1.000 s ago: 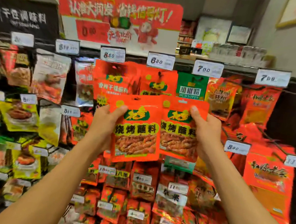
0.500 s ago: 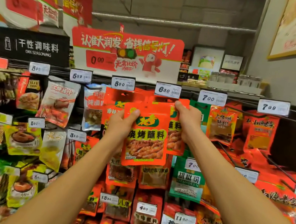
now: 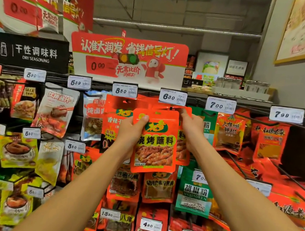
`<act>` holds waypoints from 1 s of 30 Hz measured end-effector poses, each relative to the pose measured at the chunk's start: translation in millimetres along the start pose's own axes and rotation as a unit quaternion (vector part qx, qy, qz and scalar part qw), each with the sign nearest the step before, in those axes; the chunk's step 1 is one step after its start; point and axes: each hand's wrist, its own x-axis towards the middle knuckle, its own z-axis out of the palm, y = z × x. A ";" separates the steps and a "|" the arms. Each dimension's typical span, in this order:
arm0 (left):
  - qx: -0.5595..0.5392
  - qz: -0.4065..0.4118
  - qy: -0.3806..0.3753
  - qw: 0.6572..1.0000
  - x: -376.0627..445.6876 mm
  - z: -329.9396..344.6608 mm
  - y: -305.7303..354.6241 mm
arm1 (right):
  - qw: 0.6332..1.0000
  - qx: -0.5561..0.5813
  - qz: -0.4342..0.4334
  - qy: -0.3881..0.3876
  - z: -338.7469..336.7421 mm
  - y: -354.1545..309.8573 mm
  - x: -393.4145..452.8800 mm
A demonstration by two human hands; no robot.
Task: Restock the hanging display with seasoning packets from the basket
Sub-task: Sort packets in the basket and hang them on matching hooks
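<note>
My left hand [image 3: 131, 132] grips an orange seasoning packet [image 3: 155, 143] by its upper left corner, in front of the hanging display. Behind it, my right hand [image 3: 191, 132] pinches a second orange packet [image 3: 182, 148] at its top edge and holds it up at the hook under the 6.80 price tag [image 3: 173, 97]. Most of that second packet is hidden by the front one. The basket is out of view.
Rows of hooks carry red, green and yellow packets across the display rack [image 3: 292, 126], each with a white price tag. A red promotional sign [image 3: 128, 59] and a black "Dry Seasoning" sign [image 3: 30, 52] stand above. Jars sit on the top shelf [image 3: 242, 92] at right.
Both hands rose with their packets toward the top row. The right hand's packet slid behind the left one and up to the hook under the 6.80 tag.
</note>
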 end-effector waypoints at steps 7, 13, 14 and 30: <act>0.029 0.005 0.020 0.999 16.8 42.7 3.4 | 0.997 0.037 -0.026 -0.064 -8.5 8.7 3.4; 0.071 -0.003 0.077 0.994 27.1 61.3 11.1 | 0.998 -0.045 -0.040 -0.013 -8.3 6.7 10.9; 0.076 -0.009 0.084 0.994 27.7 61.9 10.6 | 0.997 -0.057 -0.041 -0.004 -7.9 6.3 10.8; 0.299 0.066 0.080 0.949 8.5 51.9 -29.3 | 0.985 -0.136 -0.103 -0.010 -22.1 46.0 1.5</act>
